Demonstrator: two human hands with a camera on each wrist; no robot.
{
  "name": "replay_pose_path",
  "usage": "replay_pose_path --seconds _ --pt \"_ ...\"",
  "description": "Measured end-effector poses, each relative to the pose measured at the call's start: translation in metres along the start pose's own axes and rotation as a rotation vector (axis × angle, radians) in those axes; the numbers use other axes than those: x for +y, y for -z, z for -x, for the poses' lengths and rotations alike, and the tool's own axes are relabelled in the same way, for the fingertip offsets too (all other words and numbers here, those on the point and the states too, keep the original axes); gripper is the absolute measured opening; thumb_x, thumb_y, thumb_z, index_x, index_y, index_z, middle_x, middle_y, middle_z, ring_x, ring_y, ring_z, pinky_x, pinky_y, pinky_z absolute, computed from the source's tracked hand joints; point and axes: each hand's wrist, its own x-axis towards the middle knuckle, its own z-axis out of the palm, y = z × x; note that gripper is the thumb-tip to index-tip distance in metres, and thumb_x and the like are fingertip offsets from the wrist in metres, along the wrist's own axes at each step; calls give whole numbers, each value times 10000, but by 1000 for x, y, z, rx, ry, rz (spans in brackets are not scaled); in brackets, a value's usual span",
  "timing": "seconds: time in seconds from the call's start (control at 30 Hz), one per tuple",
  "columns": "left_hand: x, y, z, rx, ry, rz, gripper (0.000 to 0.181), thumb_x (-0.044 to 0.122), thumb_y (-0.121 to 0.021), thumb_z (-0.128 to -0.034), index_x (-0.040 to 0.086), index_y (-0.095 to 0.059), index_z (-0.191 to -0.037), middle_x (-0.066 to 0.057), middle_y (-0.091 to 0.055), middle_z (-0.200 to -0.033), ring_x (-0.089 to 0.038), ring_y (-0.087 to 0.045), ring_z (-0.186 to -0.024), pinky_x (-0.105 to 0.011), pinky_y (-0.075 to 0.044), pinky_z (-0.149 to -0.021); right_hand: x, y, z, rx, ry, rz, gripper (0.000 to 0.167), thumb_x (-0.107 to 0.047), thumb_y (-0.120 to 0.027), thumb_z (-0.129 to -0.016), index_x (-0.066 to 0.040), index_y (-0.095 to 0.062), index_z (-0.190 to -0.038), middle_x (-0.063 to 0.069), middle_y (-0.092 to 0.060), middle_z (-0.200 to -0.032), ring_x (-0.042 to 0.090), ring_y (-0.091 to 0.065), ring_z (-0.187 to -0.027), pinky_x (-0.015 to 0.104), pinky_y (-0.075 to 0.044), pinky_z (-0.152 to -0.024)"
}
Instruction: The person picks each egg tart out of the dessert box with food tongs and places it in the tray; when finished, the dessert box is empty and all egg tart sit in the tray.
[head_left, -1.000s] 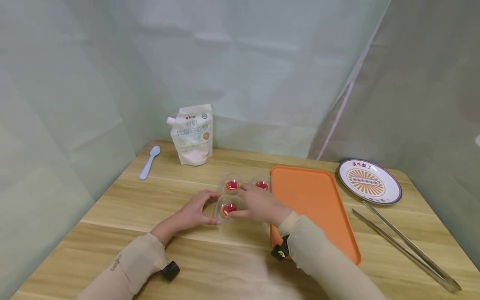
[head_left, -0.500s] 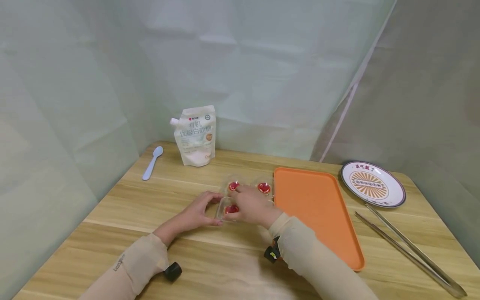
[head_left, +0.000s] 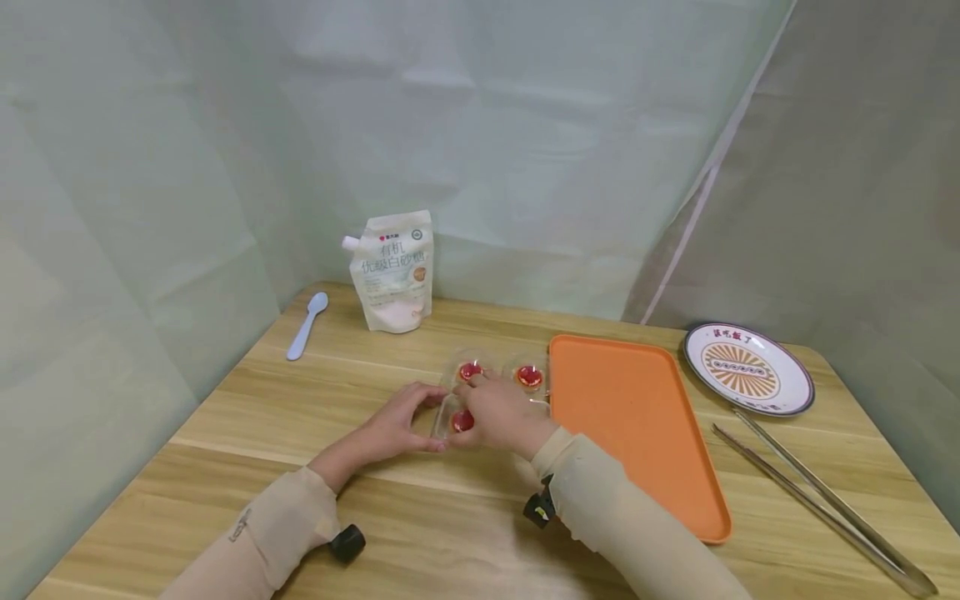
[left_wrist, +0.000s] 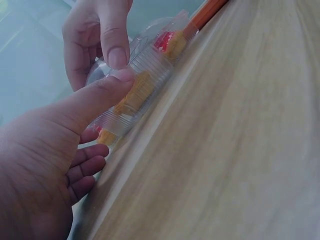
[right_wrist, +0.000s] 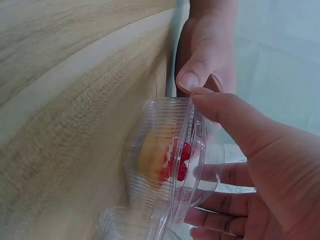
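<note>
A clear plastic pastry box [head_left: 444, 415] with domed compartments rests on the table. Inside are tarts with red tops: one at the back left [head_left: 470, 371], one at the back right [head_left: 529, 377], one at the front left [head_left: 462, 421]. My left hand [head_left: 393, 425] holds the box's left side, thumb at the front corner and fingers toward the back. My right hand [head_left: 501, 414] reaches over the domes and grips the lid, its thumb [right_wrist: 225, 112] on the front rim beside the left thumb [right_wrist: 192, 80]. It hides the box's front right part.
An orange tray [head_left: 622, 417] lies right beside the box. Farther right are a patterned plate [head_left: 750, 371] and long metal tongs [head_left: 825, 504]. A white spouted pouch [head_left: 393, 275] stands at the back, with a pale blue spoon [head_left: 306, 327] to its left.
My right hand has shifted slightly left and forward over the box, uncovering more of the back right tart. My left hand stays at the box's left side. The head view has shifted slightly.
</note>
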Motion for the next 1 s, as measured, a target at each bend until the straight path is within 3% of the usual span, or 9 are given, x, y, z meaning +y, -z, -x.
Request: replay_pose_path --seconds 0.23,0.7,0.87,1.0 --pt "-1 0 0 5 -26 -22 757 323 -849 -699 43 -508 -1313 -112 -554 -1260 -268 -532 -1150 -473 -453 -1003 2 0 2 43 25 -34 697 -560 -740 -746 -141 -583 -1281 72 -601 -1248 250 -547 -1185 435 -474 -1016" --pt "4 0 2 2 -7 -15 744 359 -838 -707 83 -513 -1317 -83 -550 -1260 -271 -509 -1182 -516 -418 -1032 4 7 12 81 50 -137 758 -490 -742 -772 -222 -448 -1418 101 -537 -1328 258 -519 -1229 422 -467 -1033" --pt "7 2 4 14 -17 -35 775 363 -831 -719 68 -485 -1346 -115 -523 -1311 -299 -499 -1210 -525 -427 -1031 6 11 19 145 65 -128 744 -470 -705 -786 -243 -418 -1433 83 -541 -1298 202 -562 -1098 325 -559 -817" --pt "13 6 3 35 -47 -60 791 356 -829 -724 93 -465 -1376 -131 -497 -1353 -316 -472 -1244 -533 -432 -1026 9 16 28 231 80 -179 727 -443 -702 -784 -222 -432 -1422 87 -541 -1241 157 -590 -879 247 -525 -635"
